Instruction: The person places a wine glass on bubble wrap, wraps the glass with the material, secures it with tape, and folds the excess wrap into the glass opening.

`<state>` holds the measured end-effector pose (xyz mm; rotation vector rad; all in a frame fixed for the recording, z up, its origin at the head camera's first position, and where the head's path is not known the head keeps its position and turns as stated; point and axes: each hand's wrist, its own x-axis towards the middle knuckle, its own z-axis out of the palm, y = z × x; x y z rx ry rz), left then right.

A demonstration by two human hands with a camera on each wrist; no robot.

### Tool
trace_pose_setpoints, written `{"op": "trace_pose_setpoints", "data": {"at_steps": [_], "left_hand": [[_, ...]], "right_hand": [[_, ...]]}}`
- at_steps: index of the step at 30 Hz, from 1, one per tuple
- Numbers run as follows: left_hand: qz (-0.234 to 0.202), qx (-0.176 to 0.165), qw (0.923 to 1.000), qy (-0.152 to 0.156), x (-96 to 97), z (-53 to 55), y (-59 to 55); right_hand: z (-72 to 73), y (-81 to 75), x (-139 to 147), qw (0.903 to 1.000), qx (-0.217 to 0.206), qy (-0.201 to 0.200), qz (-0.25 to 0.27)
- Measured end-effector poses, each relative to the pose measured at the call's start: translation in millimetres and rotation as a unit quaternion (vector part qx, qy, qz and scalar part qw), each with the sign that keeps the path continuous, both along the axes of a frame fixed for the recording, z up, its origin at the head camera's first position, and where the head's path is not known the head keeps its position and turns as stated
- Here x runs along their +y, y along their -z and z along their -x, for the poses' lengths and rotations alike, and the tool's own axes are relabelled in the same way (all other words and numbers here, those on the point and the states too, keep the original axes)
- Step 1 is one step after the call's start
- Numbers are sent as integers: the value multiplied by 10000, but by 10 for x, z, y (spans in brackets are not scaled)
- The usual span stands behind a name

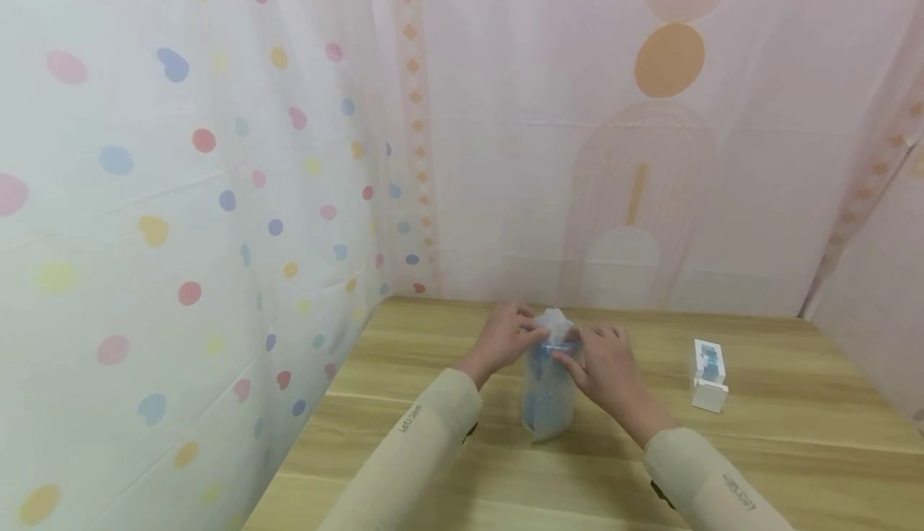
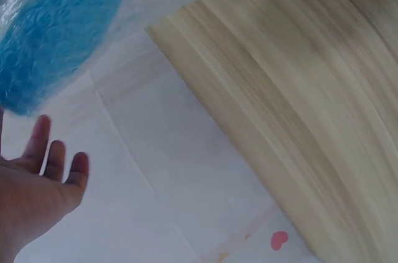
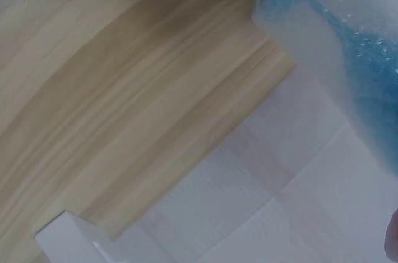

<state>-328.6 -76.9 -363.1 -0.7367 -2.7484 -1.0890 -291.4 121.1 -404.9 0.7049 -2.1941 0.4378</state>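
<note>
An upright bubble-wrap bag [image 1: 550,403], translucent with blue showing through, stands on the wooden table between the two hands. Its whitish top edge sticks up in the middle. The left hand [image 1: 505,340] pinches the upper left of the bag with its thumb in front. On the opposite side, the right hand [image 1: 609,366] grips the upper right rim, thumb against the front. In the left wrist view, the bubble wrap [image 2: 68,20] hangs above several slightly bent fingers of the left hand [image 2: 40,194]. The right wrist view has the bubble wrap [image 3: 367,58] and only a fingertip [image 3: 392,238].
To the right on the wooden table [image 1: 780,451] lies a small white box [image 1: 708,374] with a blue pattern. A dotted curtain [image 1: 180,218] hangs along the left, and a pinkish curtain [image 1: 498,194] covers the back beyond the table's edge.
</note>
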Motion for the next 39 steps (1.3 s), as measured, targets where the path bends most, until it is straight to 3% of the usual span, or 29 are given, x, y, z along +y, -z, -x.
{"op": "trace_pose_setpoints", "data": {"at_steps": [4, 11, 16, 18, 21, 23, 25, 31, 39], "left_hand": [[-142, -665, 9977, -17, -37, 8, -44], [-358, -819, 9960, -51, -36, -3, -63], [-738, -787, 9937, -307, -16, -7, 4], [-845, -522, 9945, -322, -10, -7, 42], [-672, 238, 9974, 65, 3, -4, 86], [-215, 858, 9950, 475, 9, -10, 93], [371, 1384, 9865, 793, 4, -27, 86], [1794, 1766, 9629, 973, -45, -71, 83], [2571, 2181, 9365, 960, -54, -63, 86]], "right_hand": [[-13, 2, -36, 9999, -9, -131, 110], [-15, -11, -43, 9987, 318, -313, -257], [-25, -51, -57, 9985, 171, -137, -510], [-26, -76, -61, 9978, 1, -35, -662], [-28, -108, -55, 9952, -215, 147, -941], [-23, -117, -41, 9931, -324, 239, -1099], [-22, -117, -29, 9918, -379, 294, -1185], [-8, -94, -15, 9905, -355, 258, -1306], [-29, -107, -55, 9870, -455, 204, -1526]]}}
